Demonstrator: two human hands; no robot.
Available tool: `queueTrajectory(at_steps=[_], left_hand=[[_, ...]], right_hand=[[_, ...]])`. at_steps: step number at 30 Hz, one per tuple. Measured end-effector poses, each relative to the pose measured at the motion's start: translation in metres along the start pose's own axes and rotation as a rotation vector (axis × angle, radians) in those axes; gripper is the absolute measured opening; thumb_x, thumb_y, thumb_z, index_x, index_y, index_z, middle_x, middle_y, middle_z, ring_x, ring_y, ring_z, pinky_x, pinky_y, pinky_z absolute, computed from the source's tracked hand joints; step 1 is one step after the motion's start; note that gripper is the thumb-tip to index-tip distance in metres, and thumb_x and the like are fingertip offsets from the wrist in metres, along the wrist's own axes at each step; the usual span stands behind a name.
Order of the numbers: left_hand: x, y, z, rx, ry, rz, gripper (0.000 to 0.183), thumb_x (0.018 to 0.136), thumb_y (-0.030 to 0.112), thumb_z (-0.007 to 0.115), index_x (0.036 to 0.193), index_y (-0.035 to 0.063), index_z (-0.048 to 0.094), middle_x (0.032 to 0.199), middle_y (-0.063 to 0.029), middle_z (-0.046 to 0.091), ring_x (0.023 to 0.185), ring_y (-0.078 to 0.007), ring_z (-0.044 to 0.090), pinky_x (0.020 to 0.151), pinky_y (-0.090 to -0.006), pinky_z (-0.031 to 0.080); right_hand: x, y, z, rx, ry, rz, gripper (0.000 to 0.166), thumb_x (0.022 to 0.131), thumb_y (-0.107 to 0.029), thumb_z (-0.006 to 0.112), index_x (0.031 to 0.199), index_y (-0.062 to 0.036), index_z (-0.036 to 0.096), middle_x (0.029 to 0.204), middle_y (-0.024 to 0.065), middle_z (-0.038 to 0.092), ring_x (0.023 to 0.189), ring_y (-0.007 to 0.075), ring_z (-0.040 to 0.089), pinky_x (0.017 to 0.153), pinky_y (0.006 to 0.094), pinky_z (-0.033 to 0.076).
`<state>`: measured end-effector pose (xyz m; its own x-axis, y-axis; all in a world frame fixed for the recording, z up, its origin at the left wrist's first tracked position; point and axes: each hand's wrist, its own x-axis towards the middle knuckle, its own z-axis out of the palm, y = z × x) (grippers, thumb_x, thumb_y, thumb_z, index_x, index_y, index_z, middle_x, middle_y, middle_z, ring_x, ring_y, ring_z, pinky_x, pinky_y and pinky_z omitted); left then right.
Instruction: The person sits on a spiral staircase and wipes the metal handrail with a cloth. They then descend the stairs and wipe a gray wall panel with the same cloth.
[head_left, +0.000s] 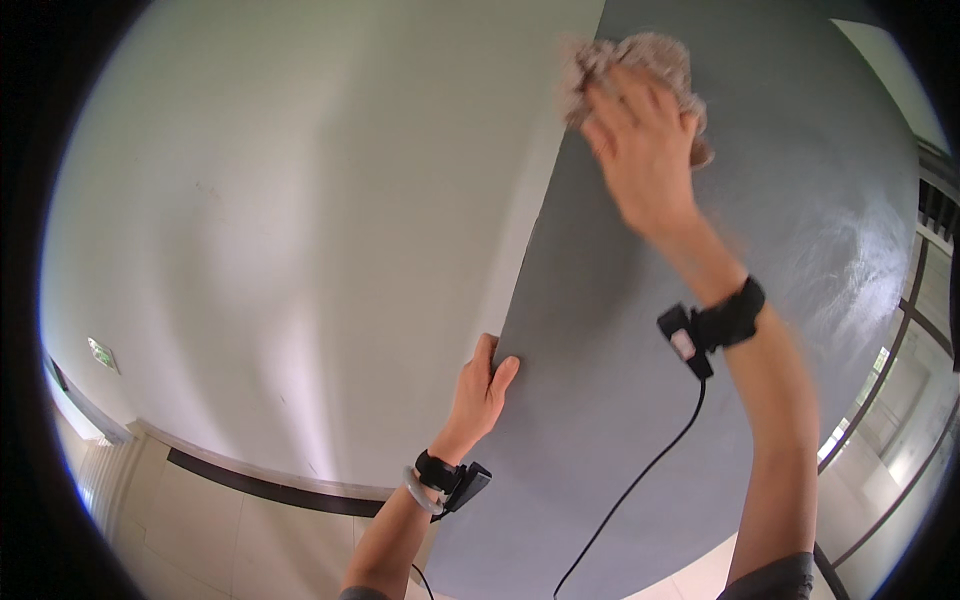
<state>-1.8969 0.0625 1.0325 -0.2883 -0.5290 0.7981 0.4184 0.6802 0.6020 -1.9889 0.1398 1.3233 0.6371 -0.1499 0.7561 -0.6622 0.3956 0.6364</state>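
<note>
A large grey panel (675, 420) with a smooth, slightly shiny face stands before me, beside a pale wall (300, 225). My left hand (480, 390) grips the panel's left edge, with the thumb on its face and the fingers around the rim. Higher up, my right hand (645, 150) presses a crumpled, fluffy pinkish-brown cloth (652, 56) flat against the panel near its upper left edge. The cloth is slightly blurred and reaches a little past that edge. Each wrist wears a black strap with a small device and a cable.
A thin black cable (630, 487) hangs from the right wrist device in front of the panel. A dark strip (270, 487) runs along the tiled floor (210, 532) at the wall's foot. A small green sign (102, 354) is on the wall at far left. Dark floor lines show at right.
</note>
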Motion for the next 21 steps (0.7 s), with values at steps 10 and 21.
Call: queueTrajectory(at_steps=[10, 21], left_hand=[[-0.007, -0.041, 0.001, -0.66, -0.259, -0.243, 0.083, 0.096, 0.068, 0.014, 0.138, 0.0011, 0.04, 0.13, -0.0055, 0.051, 0.113, -0.0171, 0.048, 0.098, -0.0295, 0.038], [-0.012, -0.039, 0.007, -0.962, -0.237, -0.358, 0.097, 0.079, 0.087, 0.018, 0.125, 0.0064, 0.046, 0.115, -0.0014, 0.053, 0.112, -0.0128, 0.049, 0.1, -0.0311, 0.037]], right_hand=[[-0.168, -0.071, -0.069, 0.406, -0.452, -0.592, 0.036, 0.078, -0.022, 0.063, 0.113, -0.0138, 0.066, 0.141, -0.0018, 0.05, 0.108, 0.0163, 0.052, 0.077, 0.0337, 0.04], [-0.217, -0.133, -0.071, 0.246, -0.426, -0.37, 0.035, 0.077, -0.018, 0.067, 0.112, -0.0164, 0.067, 0.134, 0.003, 0.056, 0.119, 0.0232, 0.051, 0.089, 0.0398, 0.047]])
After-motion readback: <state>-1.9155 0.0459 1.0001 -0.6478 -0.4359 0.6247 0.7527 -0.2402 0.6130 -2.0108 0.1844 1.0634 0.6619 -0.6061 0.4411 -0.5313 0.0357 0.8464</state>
